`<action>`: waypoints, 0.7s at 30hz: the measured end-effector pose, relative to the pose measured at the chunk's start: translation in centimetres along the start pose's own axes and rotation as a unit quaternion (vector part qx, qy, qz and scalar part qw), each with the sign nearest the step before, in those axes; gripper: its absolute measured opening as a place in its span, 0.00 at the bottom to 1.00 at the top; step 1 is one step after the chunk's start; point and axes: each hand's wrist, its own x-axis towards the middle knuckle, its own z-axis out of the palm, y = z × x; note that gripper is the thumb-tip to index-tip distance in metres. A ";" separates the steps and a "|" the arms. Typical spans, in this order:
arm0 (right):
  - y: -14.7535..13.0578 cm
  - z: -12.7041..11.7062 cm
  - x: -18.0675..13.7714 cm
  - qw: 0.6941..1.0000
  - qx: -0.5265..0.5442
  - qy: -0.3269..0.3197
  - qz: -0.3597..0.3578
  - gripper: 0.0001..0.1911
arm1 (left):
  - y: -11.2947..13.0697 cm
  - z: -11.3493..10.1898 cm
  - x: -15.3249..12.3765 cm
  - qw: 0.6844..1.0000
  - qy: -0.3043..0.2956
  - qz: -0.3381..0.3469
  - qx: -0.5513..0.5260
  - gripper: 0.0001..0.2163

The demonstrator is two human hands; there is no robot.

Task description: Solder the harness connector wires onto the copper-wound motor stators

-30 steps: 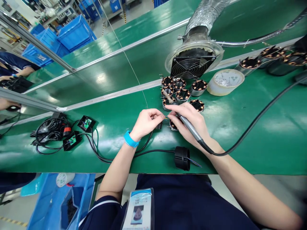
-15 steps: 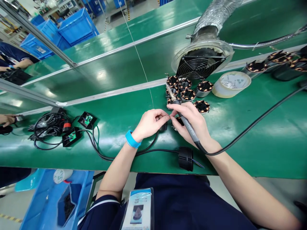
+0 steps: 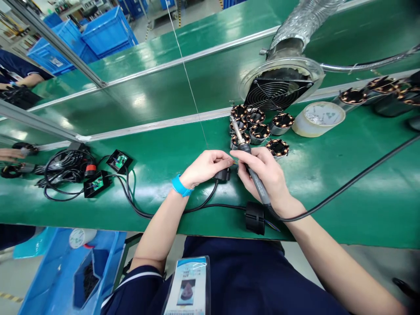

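My right hand (image 3: 267,173) is wrapped round a soldering iron (image 3: 259,183), its metal tip pointing up and away over the coils. My left hand (image 3: 208,168) is pinched shut, and a thin wire (image 3: 234,161) shows faintly at its fingertips. Just below those fingers sits a black cap (image 3: 223,174) with a cable running from it. A second black round cap (image 3: 254,218) lies nearer the bench edge, thin wires coming out of it. Beyond my hands stand several copper-wound motor stators (image 3: 260,131). A fine strand (image 3: 192,92) hangs down towards my left hand.
A fume extractor (image 3: 278,93) with a foil duct stands behind the stators. Right of it is a whitish tub (image 3: 320,119). To the left lie a cable bundle (image 3: 67,170) and two black boxes with circuit boards (image 3: 96,184). Another person's hand (image 3: 11,154) shows at far left.
My right hand's fingers have drawn slightly away from my left fingertips, with the soldering iron still held. The left hand stays pinched. At far left, the other person's hand has moved.
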 end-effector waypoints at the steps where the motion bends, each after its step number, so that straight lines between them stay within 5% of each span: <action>1: 0.0 0.1 -0.1 1.000 0.002 -0.005 0.001 0.31 | -0.2 0.0 0.1 1.000 0.002 -0.005 -0.012 0.18; 7: -0.3 0.1 0.0 1.000 0.016 -0.006 0.014 0.28 | -0.6 0.3 0.5 0.998 0.034 -0.022 -0.054 0.16; 21: -0.9 -0.2 0.7 0.978 0.084 0.058 0.180 0.25 | -0.4 1.0 0.6 0.994 0.100 -0.025 -0.043 0.08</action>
